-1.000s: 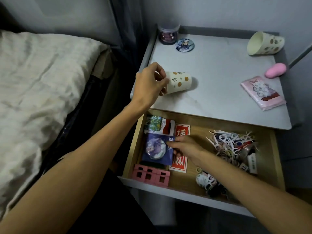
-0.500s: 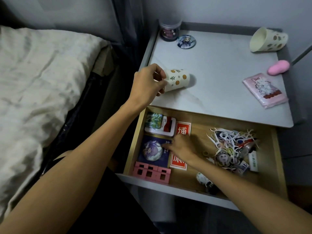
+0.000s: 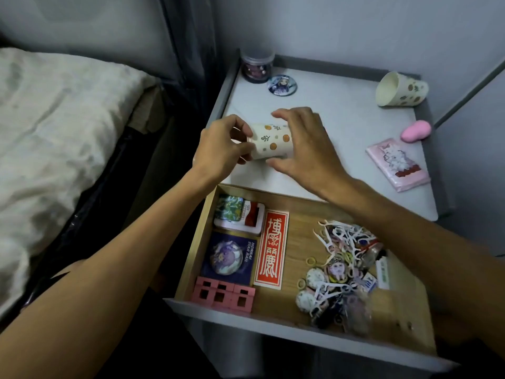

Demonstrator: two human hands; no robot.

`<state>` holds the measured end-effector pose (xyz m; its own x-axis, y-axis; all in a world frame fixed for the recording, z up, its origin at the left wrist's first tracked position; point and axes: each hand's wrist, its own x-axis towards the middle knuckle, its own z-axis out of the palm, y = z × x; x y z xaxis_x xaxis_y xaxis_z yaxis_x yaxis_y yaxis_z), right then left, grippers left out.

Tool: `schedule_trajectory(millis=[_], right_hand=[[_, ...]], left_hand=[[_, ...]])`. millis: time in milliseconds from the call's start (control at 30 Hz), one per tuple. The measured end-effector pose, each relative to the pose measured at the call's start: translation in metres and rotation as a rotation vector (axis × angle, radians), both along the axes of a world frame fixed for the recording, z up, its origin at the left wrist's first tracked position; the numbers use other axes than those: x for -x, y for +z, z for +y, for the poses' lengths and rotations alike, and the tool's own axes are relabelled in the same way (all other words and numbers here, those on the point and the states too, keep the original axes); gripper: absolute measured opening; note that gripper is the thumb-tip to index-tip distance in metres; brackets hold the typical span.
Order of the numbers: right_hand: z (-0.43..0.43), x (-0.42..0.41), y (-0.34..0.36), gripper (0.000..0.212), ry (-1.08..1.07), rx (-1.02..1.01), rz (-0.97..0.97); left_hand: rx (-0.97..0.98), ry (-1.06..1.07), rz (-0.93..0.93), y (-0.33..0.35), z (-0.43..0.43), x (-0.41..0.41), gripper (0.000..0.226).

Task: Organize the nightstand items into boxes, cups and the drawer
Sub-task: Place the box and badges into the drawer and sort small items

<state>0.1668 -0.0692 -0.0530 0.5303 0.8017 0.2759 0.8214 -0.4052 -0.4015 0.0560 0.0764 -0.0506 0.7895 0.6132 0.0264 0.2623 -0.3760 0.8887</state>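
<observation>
Leftward, a bed (image 3: 54,132) under rumpled pale bedding. Beside it, a grey nightstand (image 3: 341,113), with its wooden drawer (image 3: 300,336) pulled open below the top. Above the top's front left part, a left hand (image 3: 218,149) curled round the rim end of a spotted cup (image 3: 270,142) turned on its side. At the cup's closed end, a right hand (image 3: 303,149), with fingers arched over the far side and thumb on the near side. Back right on the top, a second cup (image 3: 400,90) lying on its side. Nearer, a pink tissue pack (image 3: 397,165) and a pink egg-shaped thing (image 3: 416,130). Back left, a small jar (image 3: 257,68) with a round badge (image 3: 282,84) just beside it. Inside the drawer, a tangle of floss picks (image 3: 341,255) on the right, a red card (image 3: 270,248) in the middle and pink blocks (image 3: 224,295) at the front left.
</observation>
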Motion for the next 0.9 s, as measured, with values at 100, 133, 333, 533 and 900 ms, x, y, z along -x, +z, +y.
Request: schedule_trajectory(millis=[100, 133, 333, 533, 900], right_hand=[[0.016, -0.027, -0.001, 0.083, 0.063, 0.173, -0.066], [0.018, -0.033, -0.003, 0.080, 0.072, 0.184, -0.086], [0.025, -0.101, -0.001, 0.075, -0.168, 0.085, -0.009], [0.045, -0.196, 0.000, 0.077, -0.453, -0.038, 0.151], [0.097, -0.223, -0.020, 0.067, -0.383, -0.098, 0.167]], left_hand=[[0.072, 0.009, -0.039, 0.004, 0.001, -0.007, 0.012], [0.093, 0.018, -0.051, 0.006, 0.002, -0.010, 0.012], [0.300, 0.049, -0.098, 0.013, 0.011, -0.026, 0.010], [0.564, 0.050, 0.000, 0.016, 0.024, -0.035, 0.017], [0.714, 0.044, -0.016, 0.013, 0.029, -0.042, 0.015]])
